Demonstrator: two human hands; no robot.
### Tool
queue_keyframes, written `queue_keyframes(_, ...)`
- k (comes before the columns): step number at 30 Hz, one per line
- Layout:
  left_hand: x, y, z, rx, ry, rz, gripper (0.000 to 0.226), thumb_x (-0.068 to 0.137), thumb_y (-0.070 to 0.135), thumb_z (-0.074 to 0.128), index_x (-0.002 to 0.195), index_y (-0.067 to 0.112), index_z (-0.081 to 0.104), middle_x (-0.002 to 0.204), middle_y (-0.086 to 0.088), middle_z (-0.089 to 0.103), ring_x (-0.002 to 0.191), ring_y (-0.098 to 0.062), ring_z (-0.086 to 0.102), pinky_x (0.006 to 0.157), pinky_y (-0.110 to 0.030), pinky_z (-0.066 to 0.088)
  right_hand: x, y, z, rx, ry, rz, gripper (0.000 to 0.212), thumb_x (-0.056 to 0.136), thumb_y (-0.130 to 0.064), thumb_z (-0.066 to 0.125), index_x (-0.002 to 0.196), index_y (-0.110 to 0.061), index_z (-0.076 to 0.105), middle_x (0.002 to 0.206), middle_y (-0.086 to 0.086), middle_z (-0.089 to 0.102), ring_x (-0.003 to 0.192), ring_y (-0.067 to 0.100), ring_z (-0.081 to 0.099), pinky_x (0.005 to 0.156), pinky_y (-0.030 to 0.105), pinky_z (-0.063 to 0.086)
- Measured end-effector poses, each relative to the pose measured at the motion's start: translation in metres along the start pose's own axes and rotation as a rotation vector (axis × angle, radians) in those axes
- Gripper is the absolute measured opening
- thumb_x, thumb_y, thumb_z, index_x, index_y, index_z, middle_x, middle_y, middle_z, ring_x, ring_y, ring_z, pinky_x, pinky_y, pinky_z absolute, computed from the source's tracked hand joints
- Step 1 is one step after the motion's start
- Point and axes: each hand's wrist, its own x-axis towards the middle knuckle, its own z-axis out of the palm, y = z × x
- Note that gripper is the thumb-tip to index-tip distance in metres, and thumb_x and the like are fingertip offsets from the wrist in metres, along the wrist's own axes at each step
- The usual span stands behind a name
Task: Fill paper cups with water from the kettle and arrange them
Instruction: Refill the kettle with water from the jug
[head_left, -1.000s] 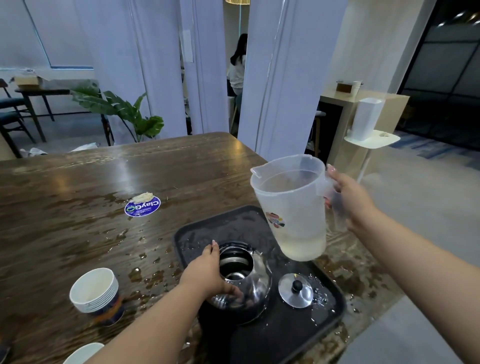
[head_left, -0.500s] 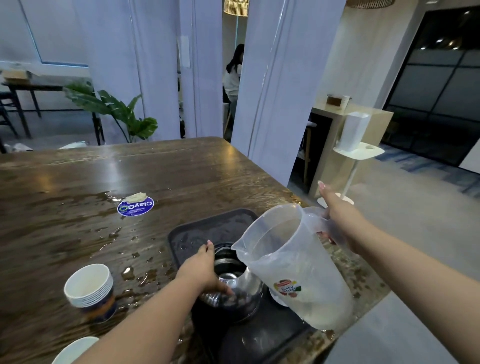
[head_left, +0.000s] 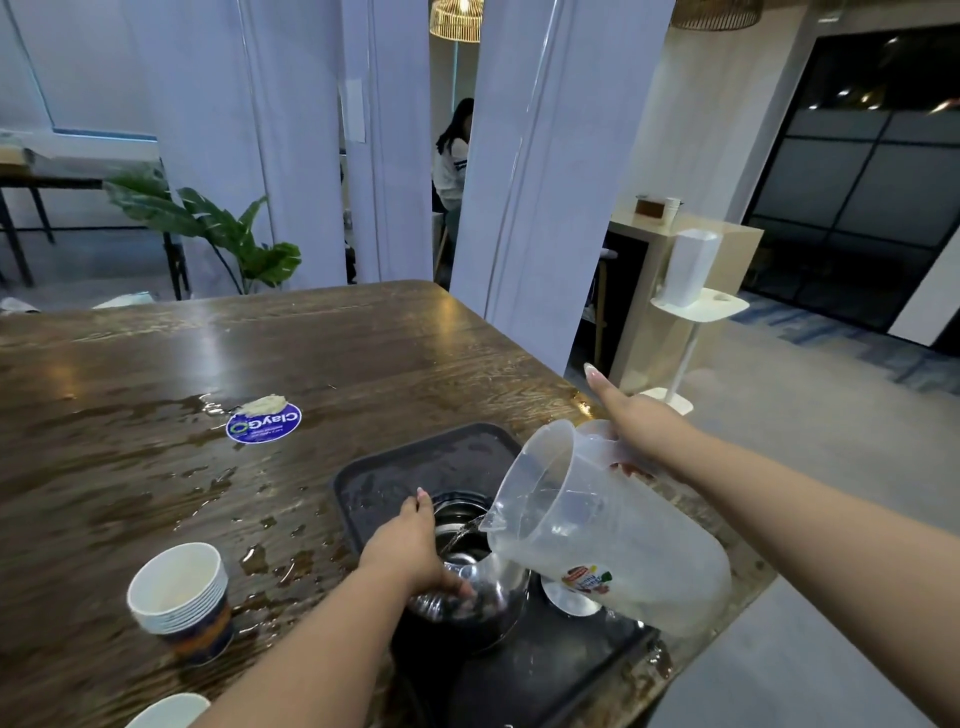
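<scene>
The right hand (head_left: 631, 431) is gripping the handle of a clear plastic pitcher (head_left: 602, 530), fingers curled round it and one finger sticking straight out, and is tipping the pitcher steeply toward the left hand. A thin stream of water (head_left: 465, 531) is running from its spout into the open top of a steel kettle (head_left: 467, 582). The left hand (head_left: 410, 556) is holding the kettle's near side, fingers wrapped over its shoulder. The kettle is sitting on a black tray (head_left: 415, 462), and its round lid (head_left: 569, 600) is lying on the tray under the pitcher, just right of the kettle. Left of the left hand, a stack of paper cups (head_left: 182, 597) is standing upright on the wet wooden table (head_left: 156, 364). Another cup rim (head_left: 166, 712) is showing at the bottom edge. Beyond the hands, a blue round sticker (head_left: 264, 422) is lying flat on the table.
</scene>
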Motion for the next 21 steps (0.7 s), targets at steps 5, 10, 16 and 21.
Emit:
queue_keyframes(5,0.000,0.001,0.000,-0.006,-0.002,-0.010,0.148,0.050,0.068,0.081,0.152,0.011,-0.010,0.159,-0.002,0.011,0.135,-0.028,0.040,0.103,-0.038,0.043,0.001,-0.006,-0.001,-0.035,-0.004,-0.009,0.088,0.091,-0.070,0.013,0.126,-0.001,0.055,0.100,0.015,0.058,0.085,0.028,0.052,0.077,0.034,0.039)
queue_keyframes(10,0.000,0.001,0.000,-0.006,-0.007,-0.012,0.148,0.050,0.068,0.081,0.152,0.012,-0.011,0.159,-0.002,0.010,0.135,-0.028,0.039,0.104,-0.038,0.042,0.002,-0.011,-0.002,-0.139,-0.054,-0.038,0.078,0.093,-0.067,0.014,0.125,-0.010,0.057,0.063,0.006,0.052,0.057,0.017,0.050,0.052,0.026,0.038)
queue_keyframes(16,0.000,0.001,-0.002,0.000,-0.020,-0.010,0.148,0.050,0.068,0.081,0.152,0.011,-0.011,0.160,-0.003,0.008,0.137,-0.028,0.037,0.107,-0.039,0.040,0.004,-0.015,-0.005,-0.236,-0.054,-0.119,0.093,0.080,-0.082,0.006,0.067,-0.006,0.058,0.044,0.007,0.061,0.053,0.026,0.060,0.064,0.032,0.051)
queue_keyframes(21,-0.001,0.000,-0.002,-0.024,-0.020,0.009,0.148,0.051,0.067,0.081,0.152,0.010,-0.011,0.160,-0.004,0.008,0.138,-0.028,0.036,0.108,-0.038,0.039,0.004,-0.026,-0.011,-0.289,-0.045,-0.174,0.098,0.080,-0.082,0.005,0.061,-0.003,0.058,0.037,0.004,0.057,0.050,0.026,0.058,0.055,0.030,0.045)
